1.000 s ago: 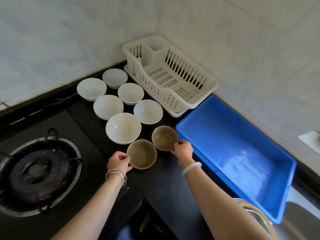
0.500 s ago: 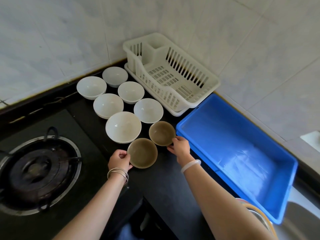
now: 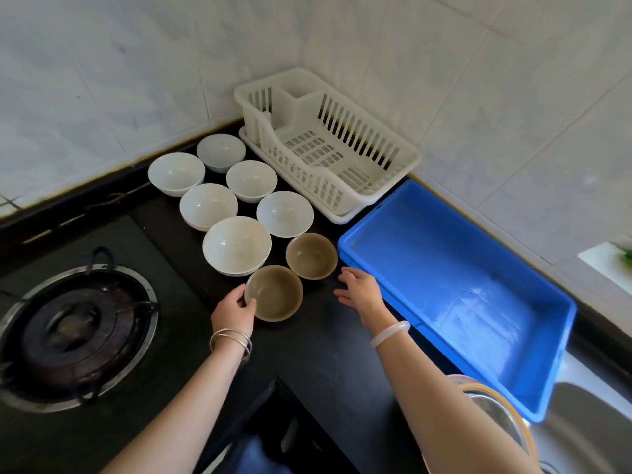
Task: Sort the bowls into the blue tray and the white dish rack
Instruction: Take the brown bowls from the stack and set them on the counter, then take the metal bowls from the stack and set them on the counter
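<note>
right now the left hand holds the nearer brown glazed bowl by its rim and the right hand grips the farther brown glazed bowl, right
Not quite. In the head view the right hand is open and apart from the farther brown glazed bowl, gripping nothing. The left hand does hold the nearer brown glazed bowl by its rim.

Silver bangles [image 3: 229,341] left, white bangle [image 3: 390,334] right

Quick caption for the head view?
Left hand grips the near brown bowl; right hand hovers open beside the blue tray.
</note>
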The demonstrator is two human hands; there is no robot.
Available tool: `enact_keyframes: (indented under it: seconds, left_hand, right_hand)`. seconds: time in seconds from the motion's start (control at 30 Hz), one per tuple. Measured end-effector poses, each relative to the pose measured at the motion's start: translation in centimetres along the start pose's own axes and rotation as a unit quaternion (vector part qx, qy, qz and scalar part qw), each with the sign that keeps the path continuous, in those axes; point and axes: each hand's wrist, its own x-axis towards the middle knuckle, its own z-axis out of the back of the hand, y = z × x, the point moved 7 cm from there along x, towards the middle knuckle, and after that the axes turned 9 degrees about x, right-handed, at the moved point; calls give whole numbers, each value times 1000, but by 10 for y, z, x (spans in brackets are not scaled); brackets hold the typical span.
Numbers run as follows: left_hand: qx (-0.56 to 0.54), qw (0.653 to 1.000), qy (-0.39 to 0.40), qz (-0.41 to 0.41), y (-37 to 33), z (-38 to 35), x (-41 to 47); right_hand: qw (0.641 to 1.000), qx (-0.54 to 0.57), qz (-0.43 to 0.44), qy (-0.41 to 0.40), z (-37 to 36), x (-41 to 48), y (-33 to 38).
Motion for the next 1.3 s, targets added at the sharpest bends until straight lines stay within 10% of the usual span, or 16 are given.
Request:
enact_keyframes:
  seconds: [0.3,0.67,1.3]
  left_hand:
    - [-15,988,65,-141,-65,-35,-78]
    - [119,911,282,-276,-94,-175,-216]
    - [234,878,259,-329,-98,-214,-255]
  right_hand:
    - [971,-150,172,-71,98,-83,-6]
    - [905,-261,115,-316,264,-174,-107]
    - [921,-146,93,-350,304,-201,-136]
